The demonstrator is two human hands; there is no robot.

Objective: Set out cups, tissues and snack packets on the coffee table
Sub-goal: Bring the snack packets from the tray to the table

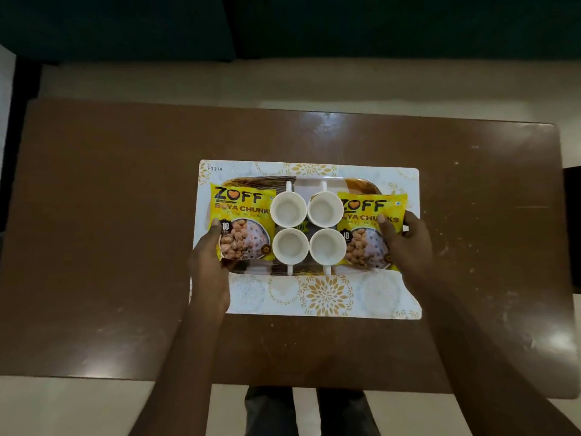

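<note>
The left hand (210, 265) has its fingers (217, 229) curled round the near left corner of the left Zoff packet (243, 223), holding it. The right hand (405, 243) grips the right Zoff packet (371, 229), thumb on its face and fingers at its right edge. Between the packets four white cups (306, 228) stand in a tight square, all empty, handles pointing away on the far pair and toward the person on the near pair. Packets and cups sit on a patterned tray (355, 184), which rests on a white placemat (323, 294) with gold floral rings. Both packets read "ZOFF SOYA CHUNKS" with a "10" badge; the placemat's far corner says "KUBER". The mat lies mid-way on a brown table (110, 215). A dark sofa (377, 23) stands beyond.
</note>
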